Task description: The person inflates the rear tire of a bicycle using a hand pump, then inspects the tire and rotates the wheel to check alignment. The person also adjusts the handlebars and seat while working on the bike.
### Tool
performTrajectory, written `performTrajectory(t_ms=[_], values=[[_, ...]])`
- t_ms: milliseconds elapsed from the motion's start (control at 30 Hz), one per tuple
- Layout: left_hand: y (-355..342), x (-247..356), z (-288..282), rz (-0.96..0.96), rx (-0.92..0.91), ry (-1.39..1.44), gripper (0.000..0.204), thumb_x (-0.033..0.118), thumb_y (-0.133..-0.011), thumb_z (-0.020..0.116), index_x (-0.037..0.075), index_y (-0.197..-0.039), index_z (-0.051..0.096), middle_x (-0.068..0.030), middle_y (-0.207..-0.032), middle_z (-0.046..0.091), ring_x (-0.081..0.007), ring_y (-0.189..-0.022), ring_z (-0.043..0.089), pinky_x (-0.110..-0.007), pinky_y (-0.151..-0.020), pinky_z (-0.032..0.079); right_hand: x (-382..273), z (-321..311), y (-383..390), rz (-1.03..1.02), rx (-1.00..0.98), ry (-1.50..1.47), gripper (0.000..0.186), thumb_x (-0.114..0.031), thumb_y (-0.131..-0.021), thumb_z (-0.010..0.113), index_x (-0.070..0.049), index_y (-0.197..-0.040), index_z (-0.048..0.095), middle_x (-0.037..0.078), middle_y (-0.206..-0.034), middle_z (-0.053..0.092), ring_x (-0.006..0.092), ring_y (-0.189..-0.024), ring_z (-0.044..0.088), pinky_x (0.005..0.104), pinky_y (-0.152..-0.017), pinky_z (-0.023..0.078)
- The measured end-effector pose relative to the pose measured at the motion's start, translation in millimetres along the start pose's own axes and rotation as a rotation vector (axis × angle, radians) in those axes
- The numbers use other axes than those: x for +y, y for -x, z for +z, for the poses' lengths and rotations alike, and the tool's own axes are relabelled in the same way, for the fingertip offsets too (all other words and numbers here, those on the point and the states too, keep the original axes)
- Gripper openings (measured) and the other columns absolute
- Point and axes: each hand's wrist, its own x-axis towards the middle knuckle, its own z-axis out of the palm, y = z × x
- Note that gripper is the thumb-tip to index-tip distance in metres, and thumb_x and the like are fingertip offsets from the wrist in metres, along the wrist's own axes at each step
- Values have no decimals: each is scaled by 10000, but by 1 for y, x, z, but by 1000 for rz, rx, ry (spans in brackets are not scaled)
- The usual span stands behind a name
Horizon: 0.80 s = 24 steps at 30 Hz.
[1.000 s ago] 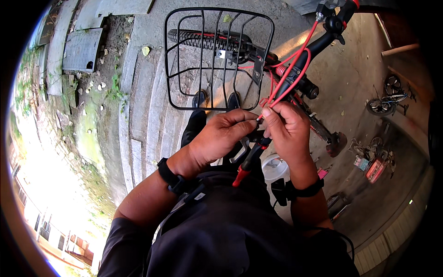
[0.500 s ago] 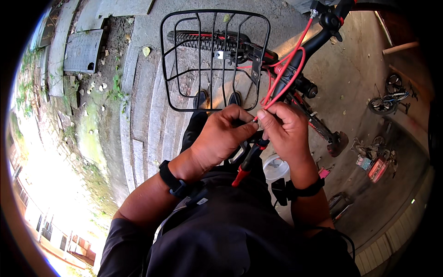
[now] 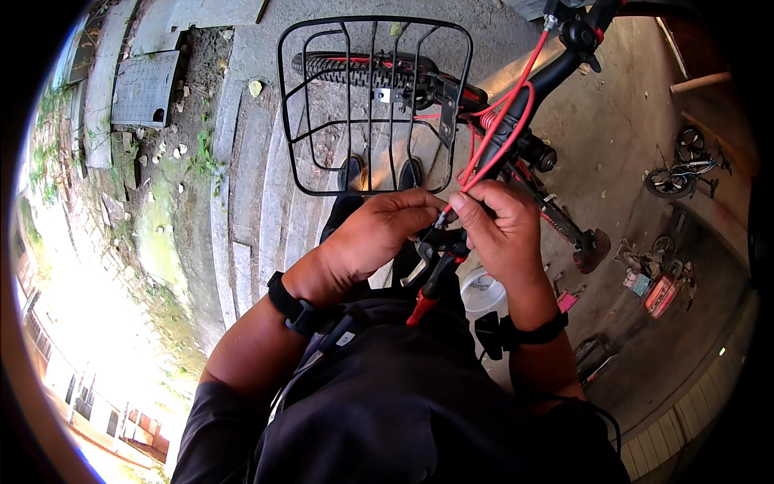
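A bicycle's handlebar (image 3: 547, 90) slants from the upper right down toward my body, ending in a black-and-red grip (image 3: 425, 300). Between thumb and fingers my right hand (image 3: 506, 234) pinches a red brake cable (image 3: 516, 145) close to the black brake lever (image 3: 415, 273). Opposite it, my left hand (image 3: 375, 235) is closed, its thumb and forefinger at the cable's end by a small silver fitting (image 3: 441, 219). My fingers hide part of where the cable enters the lever. Both wrists wear black straps.
Beyond my hands a black wire basket (image 3: 369, 192) sits over the front wheel (image 3: 347, 71). A clear plastic tub (image 3: 482, 292) stands below the handlebar. On the right are a small bicycle (image 3: 673, 181) and a cart-like thing with a red panel (image 3: 663, 296). Stone slabs (image 3: 274, 218) lie at left.
My left hand has shifted slightly left and its fingers have turned, baring the silver fitting and more of the brake lever. The right hand keeps its pinch on the cable.
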Motion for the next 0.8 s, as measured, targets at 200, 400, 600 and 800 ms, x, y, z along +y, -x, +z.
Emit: performTrajectory(t_ms=[200, 400, 600, 800], values=[[-2, -7, -4, -77, -54, 162, 274, 187, -1027, 581, 0, -1197, 687, 44, -894, 610, -48, -804, 510, -230, -741, 426, 1, 1, 1, 1, -2, -9, 162, -77, -925, 718, 11, -796, 673, 98, -678, 628, 215, -596, 584, 333, -578, 450], [-4, -10, -8, -58, -76, 169, 280, 202, -1031, 582, 14, -1211, 685, 44, -877, 603, -55, -786, 507, -233, -735, 427, -2, 0, 0, 25, -5, -3, 154, -77, -920, 713, 4, -794, 677, 100, -686, 640, 223, -609, 599, 337, -580, 454], [-3, -12, -9, -60, -99, 188, 286, 228, -1037, 597, 22, -1216, 683, 49, -902, 604, -58, -823, 521, -229, -763, 434, -3, 0, -1, 31, -17, -1, 154, -85, -922, 716, 5, -803, 680, 102, -691, 642, 228, -619, 607, 336, -585, 459], [-1, -12, -10, -50, -115, 202, 254, 200, -1041, 603, 25, -1205, 685, 51, -961, 629, -48, -869, 526, -227, -800, 440, -4, -2, -1, 48, -36, 21, 156, -91, -919, 724, 13, -812, 678, 118, -720, 648, 243, -639, 616, 341, -595, 465]])
